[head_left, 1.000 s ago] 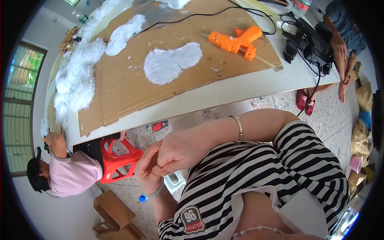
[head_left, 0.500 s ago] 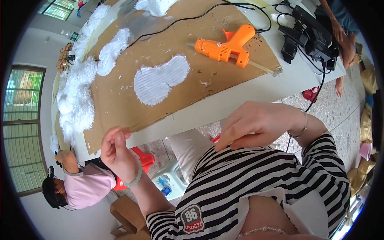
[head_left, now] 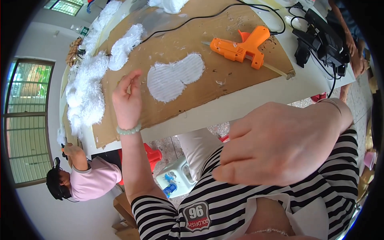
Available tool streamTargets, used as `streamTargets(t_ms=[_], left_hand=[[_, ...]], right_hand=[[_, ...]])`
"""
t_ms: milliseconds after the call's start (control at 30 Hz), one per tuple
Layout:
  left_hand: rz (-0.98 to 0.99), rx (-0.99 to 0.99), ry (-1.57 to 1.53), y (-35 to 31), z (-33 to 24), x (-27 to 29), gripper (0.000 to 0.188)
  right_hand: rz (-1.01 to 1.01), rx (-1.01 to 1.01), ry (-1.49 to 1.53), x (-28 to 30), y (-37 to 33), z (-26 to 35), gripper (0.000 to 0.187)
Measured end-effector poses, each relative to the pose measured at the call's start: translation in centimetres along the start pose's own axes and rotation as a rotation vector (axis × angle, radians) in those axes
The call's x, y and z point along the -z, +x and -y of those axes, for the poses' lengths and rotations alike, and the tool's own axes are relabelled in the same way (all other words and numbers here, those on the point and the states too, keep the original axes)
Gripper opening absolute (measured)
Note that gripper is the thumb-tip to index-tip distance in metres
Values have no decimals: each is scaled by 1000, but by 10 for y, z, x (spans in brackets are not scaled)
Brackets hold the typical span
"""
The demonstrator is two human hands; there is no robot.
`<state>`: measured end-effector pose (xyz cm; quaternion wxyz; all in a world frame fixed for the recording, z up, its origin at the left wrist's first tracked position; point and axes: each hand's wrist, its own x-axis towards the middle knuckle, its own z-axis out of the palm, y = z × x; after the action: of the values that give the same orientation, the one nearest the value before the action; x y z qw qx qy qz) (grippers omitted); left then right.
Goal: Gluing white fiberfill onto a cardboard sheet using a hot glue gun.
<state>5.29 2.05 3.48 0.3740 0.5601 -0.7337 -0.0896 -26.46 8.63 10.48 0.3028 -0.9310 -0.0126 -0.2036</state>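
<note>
A white table (head_left: 216, 111) is spread with a brown cardboard sheet (head_left: 168, 48). Taking the cardboard's middle as the dial's centre, a white fluffy heap (head_left: 86, 92) lies at nine o'clock and an orange glue gun (head_left: 236, 48) at two. The two-lobed white piece (head_left: 174, 78) lies flat near the centre. At four hangs the right hand (head_left: 280, 144), knuckles up; I can't tell whether it grips anything. The left hand (head_left: 128, 100) is at eight, near the piece, fingers loosely bent, visibly empty.
</note>
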Motion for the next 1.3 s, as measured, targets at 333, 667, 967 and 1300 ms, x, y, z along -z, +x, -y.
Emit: streamTargets(t_ms=[333,667,967,1300], left_hand=[[83,75,27,70,43,-22,17],[186,-16,107,129,58,-46,18],[-30,45,98,173,86,-5,18],[119,143,458,145,139,2,49]], right_hand=[[47,-225,-195,9,18,25,33],[-97,-351,-133,23,-21,25,30],[-204,-207,-27,58,4,2,27],[-121,-303,83,32,-33,-34,23]])
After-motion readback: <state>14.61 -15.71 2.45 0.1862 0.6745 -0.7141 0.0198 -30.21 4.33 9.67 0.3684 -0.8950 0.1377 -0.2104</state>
